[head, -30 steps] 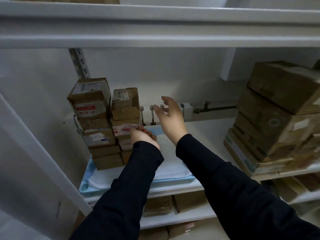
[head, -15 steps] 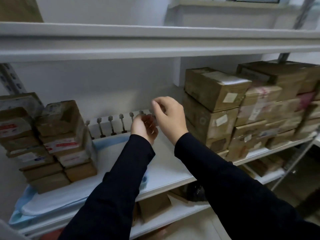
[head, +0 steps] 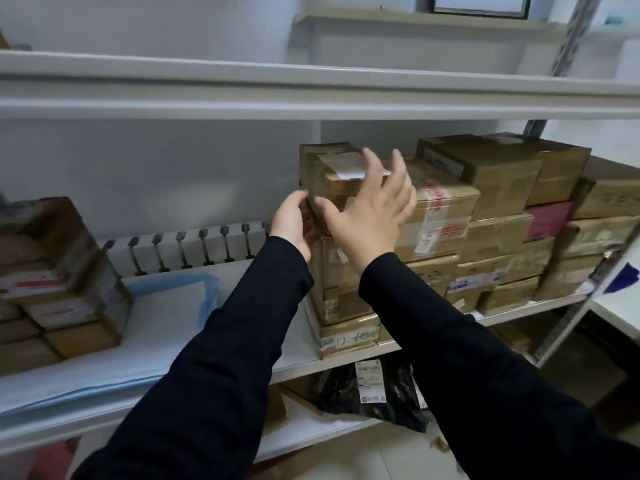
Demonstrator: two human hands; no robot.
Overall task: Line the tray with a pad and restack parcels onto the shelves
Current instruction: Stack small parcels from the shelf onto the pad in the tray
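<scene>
The left grip (head: 292, 220) clasps the left edge of the top cardboard parcel (head: 332, 168) on the shelf (head: 299, 351). The right grip (head: 370, 209), fingers spread, released, covers its front.

Hands: two, left hand (head: 292, 223) and right hand (head: 369, 216)
Sleeves (head: 221, 358): two
Box (head: 332, 174) at the hands: one
Box stacks: two, left stack (head: 59, 282) and right stack (head: 485, 220); many boxes hidden, so no exact count
Pad (head: 166, 313): one
Pink parcel (head: 549, 220): one
Black bag (head: 374, 389): one
Shelves (head: 311, 105): three
Pegs (head: 180, 249): at least seven
</scene>
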